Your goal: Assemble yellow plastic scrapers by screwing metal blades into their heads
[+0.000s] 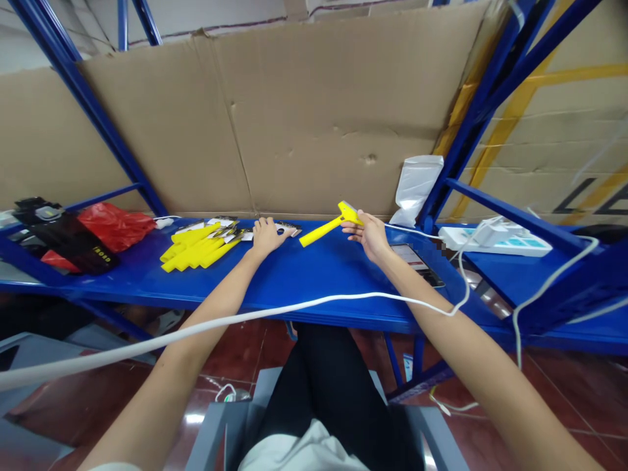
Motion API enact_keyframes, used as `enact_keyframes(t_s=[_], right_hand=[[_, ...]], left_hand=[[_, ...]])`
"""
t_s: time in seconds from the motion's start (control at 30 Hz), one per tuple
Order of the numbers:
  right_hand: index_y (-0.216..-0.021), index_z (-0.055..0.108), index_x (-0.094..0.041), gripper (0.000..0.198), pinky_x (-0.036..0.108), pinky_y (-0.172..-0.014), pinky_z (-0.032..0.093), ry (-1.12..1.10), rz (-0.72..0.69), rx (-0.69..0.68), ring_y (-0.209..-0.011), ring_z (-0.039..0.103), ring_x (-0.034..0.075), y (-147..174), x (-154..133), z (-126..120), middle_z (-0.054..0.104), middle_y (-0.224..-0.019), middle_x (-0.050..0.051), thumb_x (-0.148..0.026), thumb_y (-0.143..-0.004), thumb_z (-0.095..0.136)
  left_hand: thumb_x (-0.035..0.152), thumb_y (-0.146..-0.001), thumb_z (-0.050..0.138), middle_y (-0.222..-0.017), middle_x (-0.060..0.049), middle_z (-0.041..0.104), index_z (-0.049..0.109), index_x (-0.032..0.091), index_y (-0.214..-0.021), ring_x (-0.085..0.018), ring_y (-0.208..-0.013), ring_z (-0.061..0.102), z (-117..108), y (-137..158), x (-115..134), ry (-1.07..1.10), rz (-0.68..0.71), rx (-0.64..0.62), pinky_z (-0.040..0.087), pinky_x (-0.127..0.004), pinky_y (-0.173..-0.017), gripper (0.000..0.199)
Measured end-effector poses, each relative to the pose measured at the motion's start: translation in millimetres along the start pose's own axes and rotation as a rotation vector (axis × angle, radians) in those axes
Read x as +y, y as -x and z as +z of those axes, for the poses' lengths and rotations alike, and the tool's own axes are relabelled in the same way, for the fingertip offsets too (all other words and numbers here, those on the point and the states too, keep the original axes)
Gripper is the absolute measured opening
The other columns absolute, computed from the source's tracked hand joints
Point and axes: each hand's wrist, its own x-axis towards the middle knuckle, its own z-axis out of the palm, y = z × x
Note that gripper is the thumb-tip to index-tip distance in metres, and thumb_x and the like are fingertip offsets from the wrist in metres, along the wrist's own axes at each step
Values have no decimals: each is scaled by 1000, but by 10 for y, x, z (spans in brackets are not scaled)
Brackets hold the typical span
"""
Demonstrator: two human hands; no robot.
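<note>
My right hand (370, 235) pinches a yellow scraper (321, 231) by its wide head, above the blue shelf. The scraper's handle slants down to the left, and a thin grey edge shows along its head. My left hand (266, 236) lies at the back of the shelf, fingers forward and thumb out to the right, over black-and-white printed cards (289, 229). Whether it grips one of them I cannot make out. Left of that hand lies a pile of yellow scrapers (199, 248) with similar cards at their heads.
A white cable (294, 306) crosses in front of the blue shelf (314, 278). A phone (415, 260) and a white power strip (495, 241) lie to the right. A black bag-like item (69, 235) and red plastic (115, 226) are left. Cardboard (333, 118) stands behind.
</note>
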Motion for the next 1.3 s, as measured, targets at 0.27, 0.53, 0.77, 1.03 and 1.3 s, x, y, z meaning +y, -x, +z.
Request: enact_keyframes(t_s=[0.27,0.53,0.77,1.03,1.3], right_hand=[[-106,69,-21,33,26,-59,63,163,9,-227,-77,85,22,69,25,49,88,-92,14,-53,-116,63],[-106,67,-24,25,50,-104,65,699,-185,-92,-118,80,34,-48,56,-120,84,-116,16,-48,-110,71],[-96,62,-23,36,72,-125,41,1108,-181,87,-147,61,52,-186,87,-456,74,-133,27,-27,-81,95],[-92,70,-24,10,54,-110,55,1065,-317,85,-117,73,38,-241,98,-413,77,-104,14,-24,-88,80],[-127,64,-24,32,44,-96,63,693,-539,122,-101,79,28,-147,-1,-237,79,-110,9,-42,-101,71]], left_hand=[[67,-108,69,-131,-21,82,71,15,-141,-28,-110,82,144,295,392,696,136,-570,65,-43,-97,61],[34,-83,99,-117,-16,85,75,15,-122,-18,-78,77,225,324,382,863,4,-722,60,-30,-64,50],[33,-79,101,-103,-16,85,65,16,-96,-21,-85,81,141,234,256,858,-64,-617,59,-27,-63,44],[26,-80,94,-100,-16,84,72,15,-94,-23,-87,78,118,221,282,779,-70,-641,63,-31,-66,28],[16,-83,84,-123,-22,84,78,13,-99,-33,-117,81,127,191,260,769,-130,-638,71,-40,-86,16]])
